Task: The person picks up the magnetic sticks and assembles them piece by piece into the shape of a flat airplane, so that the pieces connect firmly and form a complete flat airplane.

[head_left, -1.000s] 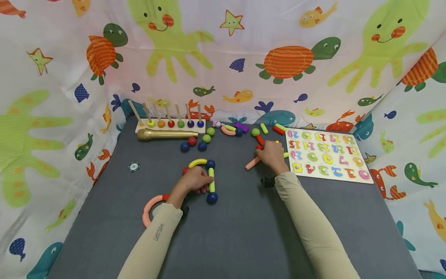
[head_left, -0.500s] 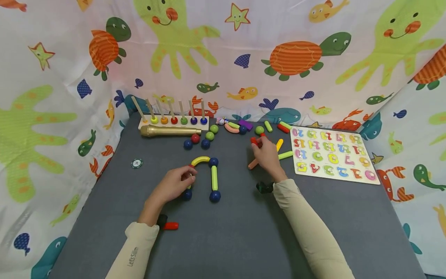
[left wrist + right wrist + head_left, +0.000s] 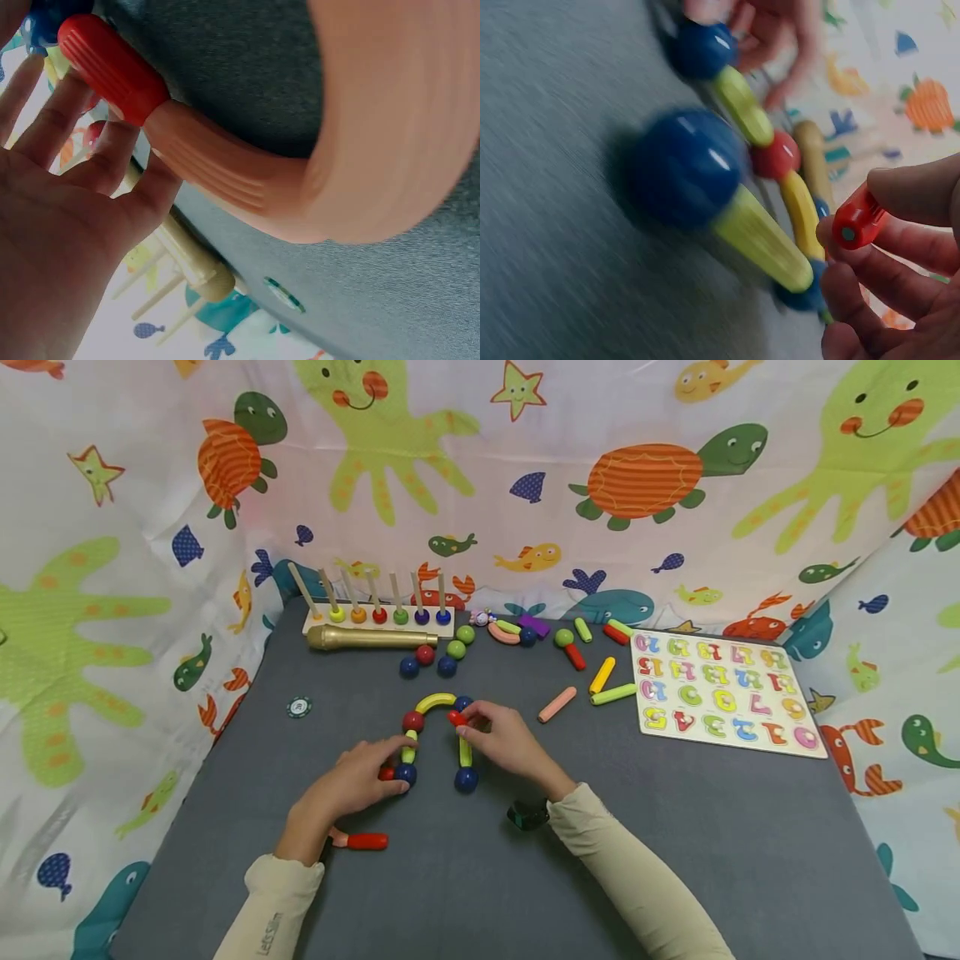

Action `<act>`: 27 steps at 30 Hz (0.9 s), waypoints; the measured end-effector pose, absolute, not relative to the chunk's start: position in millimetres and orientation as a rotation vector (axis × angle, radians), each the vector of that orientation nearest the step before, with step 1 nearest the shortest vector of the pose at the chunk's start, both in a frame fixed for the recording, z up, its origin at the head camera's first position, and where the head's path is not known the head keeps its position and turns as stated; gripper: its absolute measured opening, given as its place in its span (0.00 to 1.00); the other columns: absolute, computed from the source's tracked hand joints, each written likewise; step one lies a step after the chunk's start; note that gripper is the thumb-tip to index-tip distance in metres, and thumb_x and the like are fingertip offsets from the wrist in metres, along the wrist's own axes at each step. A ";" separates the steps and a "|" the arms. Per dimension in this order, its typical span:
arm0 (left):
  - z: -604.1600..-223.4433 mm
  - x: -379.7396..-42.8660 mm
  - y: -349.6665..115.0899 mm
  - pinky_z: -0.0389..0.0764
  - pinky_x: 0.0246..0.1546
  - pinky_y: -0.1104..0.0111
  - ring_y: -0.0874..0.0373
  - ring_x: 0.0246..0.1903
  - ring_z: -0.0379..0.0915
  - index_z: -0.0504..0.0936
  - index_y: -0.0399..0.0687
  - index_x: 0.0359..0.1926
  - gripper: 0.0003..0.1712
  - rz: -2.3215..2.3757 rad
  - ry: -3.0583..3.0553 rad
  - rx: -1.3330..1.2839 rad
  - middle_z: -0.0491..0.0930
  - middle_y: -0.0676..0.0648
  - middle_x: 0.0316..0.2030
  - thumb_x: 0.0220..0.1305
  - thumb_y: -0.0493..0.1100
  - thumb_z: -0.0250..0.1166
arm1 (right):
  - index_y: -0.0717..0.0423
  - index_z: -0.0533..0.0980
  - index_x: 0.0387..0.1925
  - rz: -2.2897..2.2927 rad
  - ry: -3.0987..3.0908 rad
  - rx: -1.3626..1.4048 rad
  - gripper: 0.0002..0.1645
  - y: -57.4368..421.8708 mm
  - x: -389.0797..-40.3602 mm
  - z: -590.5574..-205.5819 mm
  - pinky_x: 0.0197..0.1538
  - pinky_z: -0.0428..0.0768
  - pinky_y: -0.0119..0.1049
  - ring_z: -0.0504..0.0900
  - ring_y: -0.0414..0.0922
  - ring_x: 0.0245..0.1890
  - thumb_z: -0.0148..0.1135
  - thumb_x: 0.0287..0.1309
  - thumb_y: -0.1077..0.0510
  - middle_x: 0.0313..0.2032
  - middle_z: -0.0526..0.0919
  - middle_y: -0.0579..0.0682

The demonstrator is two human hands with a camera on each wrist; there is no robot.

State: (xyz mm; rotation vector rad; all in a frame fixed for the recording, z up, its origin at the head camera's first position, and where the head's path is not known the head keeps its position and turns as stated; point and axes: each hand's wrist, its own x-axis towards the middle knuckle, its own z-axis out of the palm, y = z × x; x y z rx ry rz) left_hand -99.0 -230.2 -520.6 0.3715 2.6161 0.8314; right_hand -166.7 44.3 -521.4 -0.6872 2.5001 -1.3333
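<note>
My left hand (image 3: 348,785) steadies the left leg of an arch of magnetic balls and rods, thumb and forefinger either side of a blue ball (image 3: 406,774). Its other fingers lie along a red rod (image 3: 116,71) joined to a curved peach piece (image 3: 225,165). A short red rod (image 3: 859,217) is pinched between thumb and fingers of my right hand (image 3: 510,739), over the arch's right leg. That leg has a yellow-green rod (image 3: 761,240) and a blue ball (image 3: 686,169). A red ball (image 3: 413,721) and a curved yellow rod (image 3: 435,702) form the upper part.
Loose rods, including a peach rod (image 3: 557,704) and a yellow rod (image 3: 602,676), lie right of the arch. A number board (image 3: 731,753) stands beyond them. Behind are a gold microphone (image 3: 371,638), a peg stand (image 3: 315,620) and several balls. A poker chip (image 3: 298,707) lies left.
My right hand has carried the short red rod leftward from the loose pieces to the arch. My left hand has shifted from beside the red ball to the lower blue ball.
</note>
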 end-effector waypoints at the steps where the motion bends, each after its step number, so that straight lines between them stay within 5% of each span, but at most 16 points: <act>1: -521.9 -98.7 -231.3 0.72 0.49 0.48 0.49 0.46 0.71 0.75 0.51 0.72 0.34 0.841 2.618 0.357 0.80 0.49 0.48 0.70 0.46 0.76 | 0.56 0.85 0.52 -1.293 2.516 -0.735 0.11 40.1 -162.6 -521.9 0.44 0.76 0.42 0.79 0.49 0.41 0.69 0.74 0.56 0.41 0.86 0.47; 13: -523.8 -96.5 -237.3 0.67 0.43 0.54 0.51 0.39 0.68 0.81 0.47 0.54 0.19 0.891 2.622 0.332 0.78 0.50 0.38 0.68 0.45 0.77 | 0.53 0.86 0.43 -0.676 2.700 -1.387 0.09 8.4 -138.7 -531.0 0.53 0.72 0.50 0.71 0.52 0.48 0.76 0.67 0.54 0.37 0.86 0.46; 22: -522.8 -96.4 -241.2 0.67 0.44 0.53 0.50 0.41 0.67 0.84 0.48 0.54 0.16 0.874 2.632 0.327 0.78 0.51 0.39 0.69 0.45 0.76 | 0.51 0.87 0.45 -0.609 2.718 -1.403 0.09 6.0 -136.4 -534.6 0.57 0.72 0.51 0.72 0.52 0.52 0.74 0.69 0.52 0.40 0.85 0.47; 27: -524.9 -94.1 -241.4 0.67 0.47 0.51 0.50 0.41 0.67 0.84 0.48 0.54 0.17 0.861 2.640 0.358 0.79 0.52 0.39 0.69 0.46 0.76 | 0.55 0.86 0.49 -0.829 2.792 -1.183 0.11 30.3 -128.5 -532.0 0.55 0.73 0.53 0.74 0.53 0.49 0.72 0.71 0.54 0.44 0.83 0.52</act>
